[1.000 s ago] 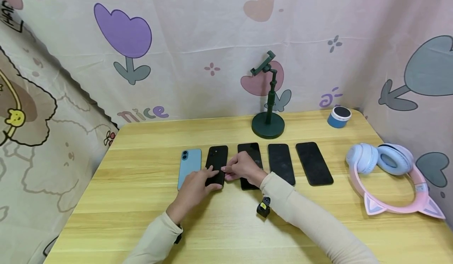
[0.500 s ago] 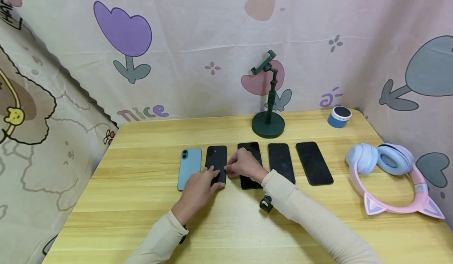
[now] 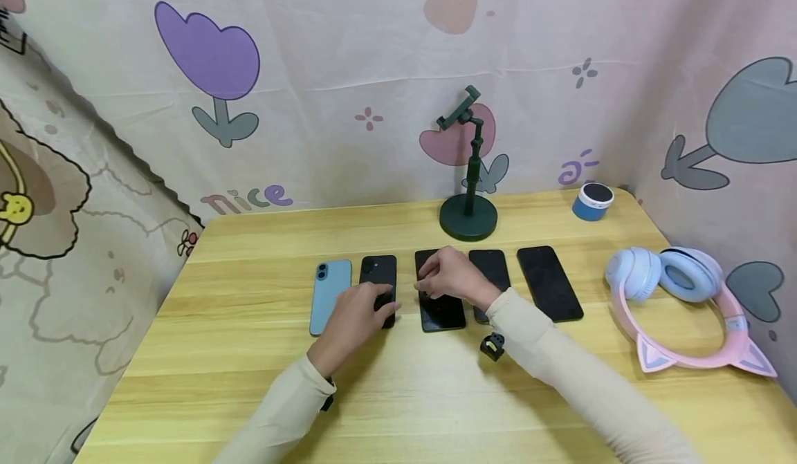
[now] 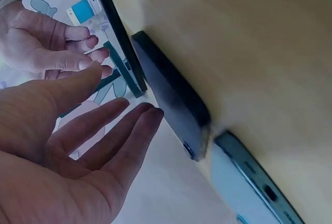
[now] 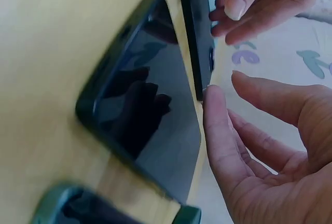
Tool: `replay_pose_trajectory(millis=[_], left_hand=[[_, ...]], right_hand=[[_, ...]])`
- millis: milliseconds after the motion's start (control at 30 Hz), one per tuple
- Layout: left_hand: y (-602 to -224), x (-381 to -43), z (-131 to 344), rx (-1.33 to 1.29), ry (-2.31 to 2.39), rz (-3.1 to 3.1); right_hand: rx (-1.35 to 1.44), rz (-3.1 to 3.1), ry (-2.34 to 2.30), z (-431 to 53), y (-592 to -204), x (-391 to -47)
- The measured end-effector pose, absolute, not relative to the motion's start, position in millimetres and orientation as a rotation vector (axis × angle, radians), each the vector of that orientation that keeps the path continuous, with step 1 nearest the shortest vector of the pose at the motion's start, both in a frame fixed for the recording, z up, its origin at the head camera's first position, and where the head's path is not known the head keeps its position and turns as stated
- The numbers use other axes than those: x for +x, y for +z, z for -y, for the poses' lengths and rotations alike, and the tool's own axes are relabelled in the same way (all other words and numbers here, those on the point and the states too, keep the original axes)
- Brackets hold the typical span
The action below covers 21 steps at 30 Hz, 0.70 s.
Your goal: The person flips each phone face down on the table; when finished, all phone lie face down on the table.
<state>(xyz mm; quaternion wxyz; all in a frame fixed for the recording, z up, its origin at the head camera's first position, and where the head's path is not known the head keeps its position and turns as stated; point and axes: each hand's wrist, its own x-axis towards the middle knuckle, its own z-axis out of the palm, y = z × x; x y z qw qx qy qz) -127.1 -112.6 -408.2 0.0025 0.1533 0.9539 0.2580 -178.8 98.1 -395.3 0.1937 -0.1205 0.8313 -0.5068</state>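
Note:
My left hand hovers over a black phone that lies back up, its camera end away from me. In the left wrist view the fingers of that hand are relaxed and hold nothing. My right hand hangs above another black phone, which lies screen up and mirrors the hand in the right wrist view. Thumb and forefinger of the right hand stand apart with nothing between them. Left of these lies a light blue phone, back up.
Two more dark phones, one partly behind the right hand and one farther right, lie screen up. Behind the row stands a dark green phone stand. A small blue-and-white speaker and pink cat-ear headphones are on the right.
Both hands have lifted off the black back-up phone. The right hand has moved right, over the neighbouring phone. The black phone has been straightened slightly.

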Motion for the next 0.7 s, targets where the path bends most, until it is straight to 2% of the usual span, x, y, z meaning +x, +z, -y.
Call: replay_pose_trajectory(millis=[367, 700], left_hand=[[-403.7, -147.3, 84.4, 0.451, 0.794, -2.92], [-411.9, -160.1, 65.1, 0.364, 0.809, -2.877]], right_hand=[[-0.254, -2.494, -1.259, -128.6, -391.9, -183.7], [-0.317, -2.608, -1.146, -143.3, -398.2, -185.5]])
